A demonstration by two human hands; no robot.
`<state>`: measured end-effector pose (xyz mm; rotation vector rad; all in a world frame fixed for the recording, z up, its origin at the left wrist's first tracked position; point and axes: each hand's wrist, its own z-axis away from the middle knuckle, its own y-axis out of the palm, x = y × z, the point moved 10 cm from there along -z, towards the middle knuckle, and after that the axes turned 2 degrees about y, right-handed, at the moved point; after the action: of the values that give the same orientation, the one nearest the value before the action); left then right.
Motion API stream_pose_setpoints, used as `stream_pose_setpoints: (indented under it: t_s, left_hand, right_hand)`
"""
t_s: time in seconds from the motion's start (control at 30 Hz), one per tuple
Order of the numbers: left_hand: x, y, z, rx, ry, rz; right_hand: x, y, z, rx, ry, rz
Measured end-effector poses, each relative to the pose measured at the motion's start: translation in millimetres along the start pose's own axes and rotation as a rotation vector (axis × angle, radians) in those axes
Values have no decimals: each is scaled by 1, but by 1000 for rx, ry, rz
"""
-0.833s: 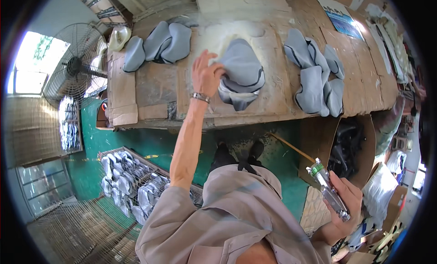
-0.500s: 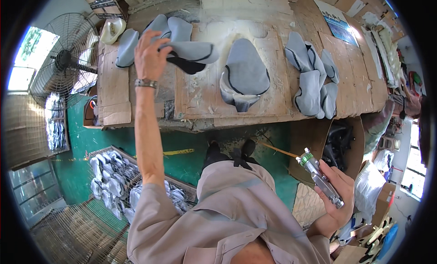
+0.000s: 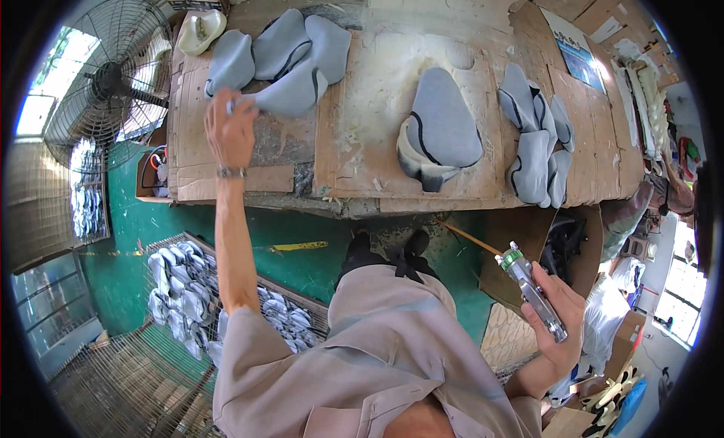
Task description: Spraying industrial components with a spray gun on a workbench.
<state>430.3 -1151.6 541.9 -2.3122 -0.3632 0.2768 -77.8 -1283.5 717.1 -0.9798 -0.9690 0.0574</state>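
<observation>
My left hand (image 3: 230,132) is at the table's left side, its fingers closed on the narrow end of a grey bicycle saddle cover (image 3: 292,92). The cover's wide end overlaps other grey covers (image 3: 280,46) lying behind it. My right hand (image 3: 562,310), low at the right beside my body, grips a silver spray gun (image 3: 534,293) with a green ring near its nozzle. A grey saddle piece (image 3: 445,117) with a black curved line rests on the middle of the table, pale residue around it. Further right lies a group of similar grey covers (image 3: 532,166).
Cardboard sheets cover the table (image 3: 354,162). A cream shell-shaped piece (image 3: 201,32) sits at its far left corner, near a large fan (image 3: 109,79). Wire racks (image 3: 181,295) full of grey pieces stand lower left. An open carton (image 3: 505,249) with black material stands under the table's right side.
My left hand has moved left and nearer, and the cover it holds has come down among the others. The view has shifted slightly. My right hand still grips the spray gun.
</observation>
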Motion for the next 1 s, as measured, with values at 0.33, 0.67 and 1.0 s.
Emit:
stream_pose_setpoints:
  t_s: [0.33, 0.67, 1.0]
  left_hand:
    - [62, 57, 169, 567, -147, -174]
    - [136, -23, 103, 220, 0, -314]
    - [229, 46, 263, 632, -447, -490]
  right_hand:
    - [16, 22, -14, 20, 21, -10]
    - [28, 26, -18, 44, -16, 43]
    - [31, 23, -26, 7, 39, 44]
